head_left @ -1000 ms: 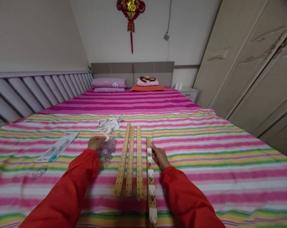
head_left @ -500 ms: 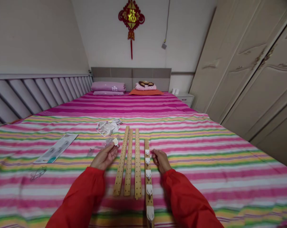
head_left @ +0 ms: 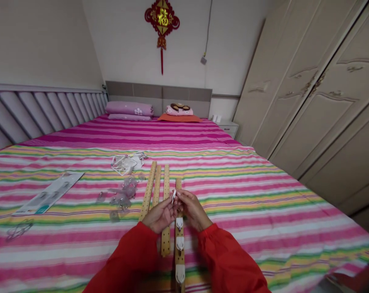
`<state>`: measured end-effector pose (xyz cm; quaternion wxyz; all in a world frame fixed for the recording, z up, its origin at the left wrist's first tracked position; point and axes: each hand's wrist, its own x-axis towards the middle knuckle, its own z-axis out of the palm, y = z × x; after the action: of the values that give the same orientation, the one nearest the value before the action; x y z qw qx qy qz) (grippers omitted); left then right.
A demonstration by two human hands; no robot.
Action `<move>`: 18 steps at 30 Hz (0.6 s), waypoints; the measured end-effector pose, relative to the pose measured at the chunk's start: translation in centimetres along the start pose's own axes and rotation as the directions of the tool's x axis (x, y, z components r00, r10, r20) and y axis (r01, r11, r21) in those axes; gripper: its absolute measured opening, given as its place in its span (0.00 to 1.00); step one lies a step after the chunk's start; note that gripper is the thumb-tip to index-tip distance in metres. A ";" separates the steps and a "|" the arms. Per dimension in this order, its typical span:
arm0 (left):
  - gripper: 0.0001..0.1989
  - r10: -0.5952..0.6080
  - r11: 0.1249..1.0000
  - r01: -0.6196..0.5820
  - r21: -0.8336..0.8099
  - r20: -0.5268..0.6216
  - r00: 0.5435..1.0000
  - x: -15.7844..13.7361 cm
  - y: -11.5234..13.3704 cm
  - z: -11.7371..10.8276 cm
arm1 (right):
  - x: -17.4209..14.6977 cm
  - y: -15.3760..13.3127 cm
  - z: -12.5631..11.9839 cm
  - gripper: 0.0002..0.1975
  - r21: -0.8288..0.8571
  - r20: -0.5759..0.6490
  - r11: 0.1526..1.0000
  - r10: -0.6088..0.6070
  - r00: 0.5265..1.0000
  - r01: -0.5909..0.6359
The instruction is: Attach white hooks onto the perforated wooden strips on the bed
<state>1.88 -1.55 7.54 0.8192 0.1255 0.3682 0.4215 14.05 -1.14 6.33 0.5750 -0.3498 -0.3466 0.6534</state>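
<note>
A small white hook (head_left: pixel 174 196) is held on edge between my two hands, over the far part of a hole-drilled wooden strip (head_left: pixel 180 259). My left hand (head_left: pixel 159 215) has its fingertips closed on the hook from the left. From the right, my right hand (head_left: pixel 193 208) pinches its upper part. White hooks (head_left: pixel 180 244) sit in a row along that strip; my hands cover the farther ones. To the left lie three more drilled wooden strips (head_left: pixel 166 179), partly hidden by my left hand and sleeve.
Clear plastic pieces with hooks (head_left: pixel 128 189) lie left of the strips, with white scraps (head_left: pixel 128 163) beyond. Farther left are a flat hook package (head_left: pixel 50 193) and a clear, thin-looking item (head_left: pixel 20 230). Everything rests on a striped bed sheet (head_left: pixel 248 195).
My left hand has carried the white hook rightward from beside the plastic pieces to above the hooked strip. My right hand has moved in to meet it. The view has shifted slightly right.
</note>
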 end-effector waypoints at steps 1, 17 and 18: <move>0.05 0.000 1.000 0.000 0.013 0.002 1.000 0.3 -0.3 -0.1 | 0.1 0.0 -0.3 0.13 0.007 0.003 1.000 0.000 1.000 0.000; 0.13 0.479 0.680 -0.400 0.615 0.040 0.877 7.9 3.8 1.4 | 6.3 -1.3 -3.6 0.12 -0.125 -0.188 0.992 -0.053 0.981 0.029; 0.12 0.491 0.659 -0.395 0.640 0.032 0.871 8.5 3.9 1.4 | 6.8 -1.2 -3.6 0.12 -0.132 -0.204 0.991 -0.062 0.977 0.035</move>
<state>3.73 7.68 6.32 0.5725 0.4465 0.5032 0.4688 17.12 5.88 5.12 0.6002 -0.4436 -0.3340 0.5756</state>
